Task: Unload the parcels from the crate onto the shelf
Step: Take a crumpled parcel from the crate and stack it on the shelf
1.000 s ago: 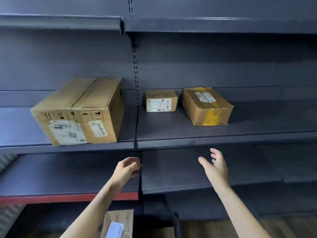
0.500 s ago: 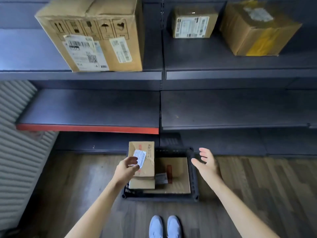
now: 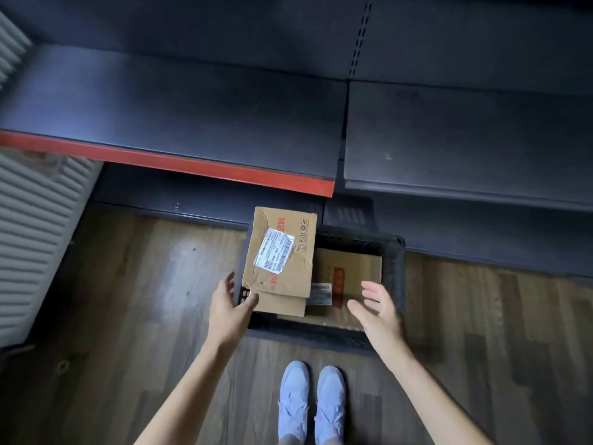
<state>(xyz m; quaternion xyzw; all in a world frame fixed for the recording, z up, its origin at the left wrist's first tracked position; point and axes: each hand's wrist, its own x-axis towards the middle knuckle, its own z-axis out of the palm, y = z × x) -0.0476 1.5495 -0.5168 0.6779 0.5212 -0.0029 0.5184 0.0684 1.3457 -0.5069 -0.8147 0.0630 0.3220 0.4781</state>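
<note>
1. Left hand (image 3: 231, 308) and right hand (image 3: 378, 311), both spread and holding nothing, flank the crate (image 3: 393, 268), apparently framing a two-handed lift.
2. Top parcel (image 3: 280, 255) stands proud of the crate, easiest first; another parcel (image 3: 353, 277) lies lower.
3. Wooden floor (image 3: 144, 300) beneath, bare dark shelf (image 3: 192, 101) just beyond.

Shop or stockroom aisle.
Dark metal gondola shelving (image 3: 179, 101) across top of frame, wood-look floor (image 3: 128, 300), labelled cardboard parcels (image 3: 279, 255) in crate (image 3: 393, 271).

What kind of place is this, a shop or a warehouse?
Probably a stockroom or parcel depot: bare dark metal shelving, labelled cardboard parcels in a black crate on a wooden floor.
</note>
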